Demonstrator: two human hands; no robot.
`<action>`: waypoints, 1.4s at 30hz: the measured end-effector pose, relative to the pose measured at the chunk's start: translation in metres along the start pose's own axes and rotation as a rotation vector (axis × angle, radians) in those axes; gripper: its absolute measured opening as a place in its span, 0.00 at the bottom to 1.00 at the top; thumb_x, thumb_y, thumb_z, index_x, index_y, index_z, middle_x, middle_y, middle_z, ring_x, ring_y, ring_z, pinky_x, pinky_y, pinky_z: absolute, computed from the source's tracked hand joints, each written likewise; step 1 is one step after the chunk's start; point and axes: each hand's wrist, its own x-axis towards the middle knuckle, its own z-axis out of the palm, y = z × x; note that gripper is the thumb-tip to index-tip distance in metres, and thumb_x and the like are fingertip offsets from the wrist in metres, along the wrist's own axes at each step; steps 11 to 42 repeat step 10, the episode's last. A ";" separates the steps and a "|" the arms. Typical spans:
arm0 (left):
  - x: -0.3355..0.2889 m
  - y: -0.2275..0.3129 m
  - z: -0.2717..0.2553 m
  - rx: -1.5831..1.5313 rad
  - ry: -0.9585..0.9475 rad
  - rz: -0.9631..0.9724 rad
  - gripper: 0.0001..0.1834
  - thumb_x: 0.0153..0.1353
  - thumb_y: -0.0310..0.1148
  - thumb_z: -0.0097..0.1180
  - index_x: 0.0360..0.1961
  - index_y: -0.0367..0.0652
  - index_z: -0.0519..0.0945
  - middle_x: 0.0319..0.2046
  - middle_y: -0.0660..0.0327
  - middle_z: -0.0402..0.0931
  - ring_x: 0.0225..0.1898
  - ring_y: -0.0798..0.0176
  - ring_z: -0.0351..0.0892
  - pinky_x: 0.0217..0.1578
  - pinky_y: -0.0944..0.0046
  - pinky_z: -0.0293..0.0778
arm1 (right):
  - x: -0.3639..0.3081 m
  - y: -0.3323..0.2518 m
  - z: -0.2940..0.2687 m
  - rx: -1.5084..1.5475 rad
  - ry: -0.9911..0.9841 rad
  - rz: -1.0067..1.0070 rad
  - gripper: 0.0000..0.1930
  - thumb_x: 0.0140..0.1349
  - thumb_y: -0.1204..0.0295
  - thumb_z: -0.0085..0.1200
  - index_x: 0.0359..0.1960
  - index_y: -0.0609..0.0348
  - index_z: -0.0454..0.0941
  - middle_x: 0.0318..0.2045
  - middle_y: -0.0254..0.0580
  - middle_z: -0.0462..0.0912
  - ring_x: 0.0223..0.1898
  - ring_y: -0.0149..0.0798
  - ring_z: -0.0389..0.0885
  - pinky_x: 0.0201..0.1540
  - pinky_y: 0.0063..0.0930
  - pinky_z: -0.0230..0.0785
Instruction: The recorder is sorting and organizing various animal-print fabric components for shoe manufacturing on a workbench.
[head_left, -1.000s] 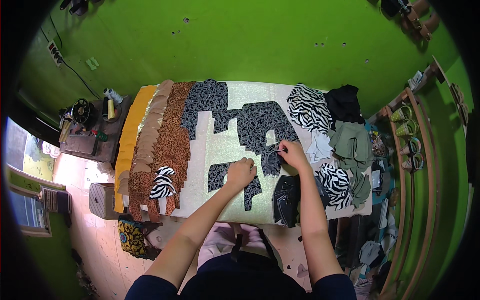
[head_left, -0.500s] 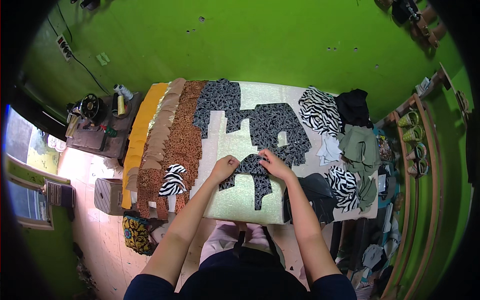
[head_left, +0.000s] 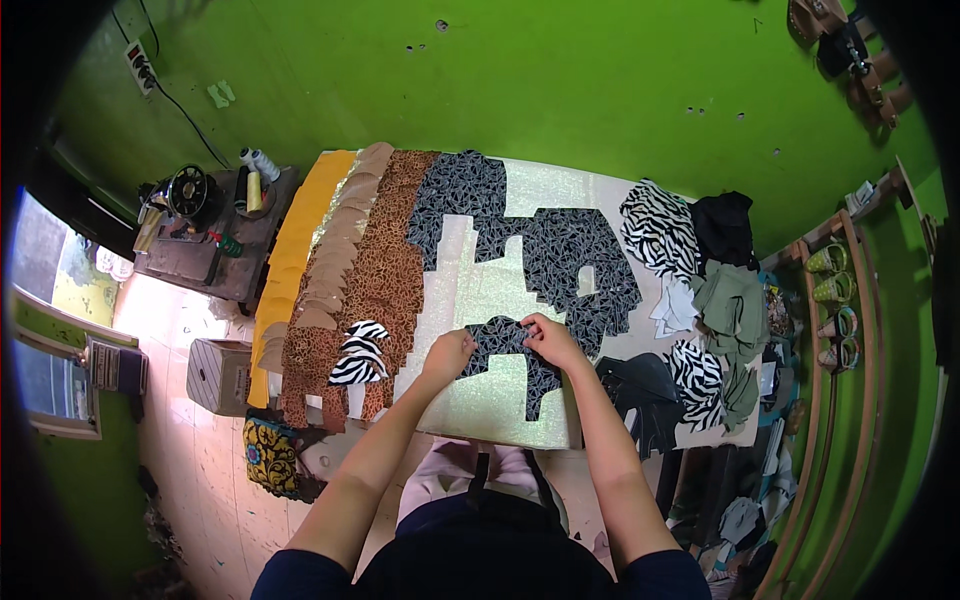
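My left hand (head_left: 452, 354) and my right hand (head_left: 552, 343) are closed in pinches at the two ends of a small curved piece of black-and-grey patterned fabric (head_left: 497, 335). It lies low over another scrap of the same fabric (head_left: 541, 392), whose strip reaches toward the table's front edge. Where one piece ends and the other begins is hard to tell. A larger cut-out sheet of this fabric (head_left: 565, 245), with notches and a hole in it, is spread just beyond my hands on the pale glittery table covering (head_left: 455, 410).
At left lie leopard-print material (head_left: 398, 230), overlapping tan pieces (head_left: 340, 235), yellow material (head_left: 303, 235) and zebra-print pieces (head_left: 360, 355). Black material (head_left: 640, 390) and olive cloth (head_left: 732, 305) lie at right. A sewing machine (head_left: 190, 195) stands far left; a wooden shoe rack (head_left: 862, 330) is on the right.
The view has shifted, so the table sits further right in the picture. Both hands have come down nearer me with the curved piece, now flatter over the scrap below.
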 end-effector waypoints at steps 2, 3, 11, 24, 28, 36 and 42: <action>-0.001 -0.002 0.003 0.130 0.048 0.015 0.11 0.53 0.34 0.53 0.26 0.35 0.73 0.23 0.48 0.74 0.27 0.49 0.74 0.31 0.56 0.69 | -0.002 -0.006 0.007 -0.070 0.078 -0.058 0.18 0.47 0.79 0.58 0.43 0.56 0.72 0.27 0.34 0.72 0.27 0.27 0.70 0.32 0.21 0.66; -0.002 -0.003 0.004 0.128 0.051 0.010 0.11 0.53 0.34 0.53 0.26 0.35 0.73 0.23 0.48 0.74 0.27 0.49 0.74 0.31 0.56 0.69 | -0.004 -0.008 0.009 -0.096 0.111 -0.068 0.18 0.48 0.78 0.58 0.42 0.57 0.72 0.27 0.37 0.73 0.27 0.30 0.72 0.32 0.23 0.67; -0.010 0.013 0.009 0.382 0.081 -0.098 0.14 0.52 0.38 0.55 0.35 0.40 0.70 0.38 0.51 0.73 0.40 0.49 0.73 0.36 0.54 0.70 | -0.025 -0.010 0.030 -0.512 0.508 -0.199 0.21 0.48 0.73 0.58 0.46 0.54 0.69 0.40 0.44 0.71 0.45 0.46 0.70 0.48 0.38 0.62; -0.010 0.013 0.009 0.382 0.081 -0.098 0.14 0.52 0.38 0.55 0.35 0.40 0.70 0.38 0.51 0.73 0.40 0.49 0.73 0.36 0.54 0.70 | -0.025 -0.010 0.030 -0.512 0.508 -0.199 0.21 0.48 0.73 0.58 0.46 0.54 0.69 0.40 0.44 0.71 0.45 0.46 0.70 0.48 0.38 0.62; -0.010 0.013 0.009 0.382 0.081 -0.098 0.14 0.52 0.38 0.55 0.35 0.40 0.70 0.38 0.51 0.73 0.40 0.49 0.73 0.36 0.54 0.70 | -0.025 -0.010 0.030 -0.512 0.508 -0.199 0.21 0.48 0.73 0.58 0.46 0.54 0.69 0.40 0.44 0.71 0.45 0.46 0.70 0.48 0.38 0.62; -0.010 0.013 0.009 0.382 0.081 -0.098 0.14 0.52 0.38 0.55 0.35 0.40 0.70 0.38 0.51 0.73 0.40 0.49 0.73 0.36 0.54 0.70 | -0.025 -0.010 0.030 -0.512 0.508 -0.199 0.21 0.48 0.73 0.58 0.46 0.54 0.69 0.40 0.44 0.71 0.45 0.46 0.70 0.48 0.38 0.62; -0.010 0.013 0.009 0.382 0.081 -0.098 0.14 0.52 0.38 0.55 0.35 0.40 0.70 0.38 0.51 0.73 0.40 0.49 0.73 0.36 0.54 0.70 | -0.025 -0.010 0.030 -0.512 0.508 -0.199 0.21 0.48 0.73 0.58 0.46 0.54 0.69 0.40 0.44 0.71 0.45 0.46 0.70 0.48 0.38 0.62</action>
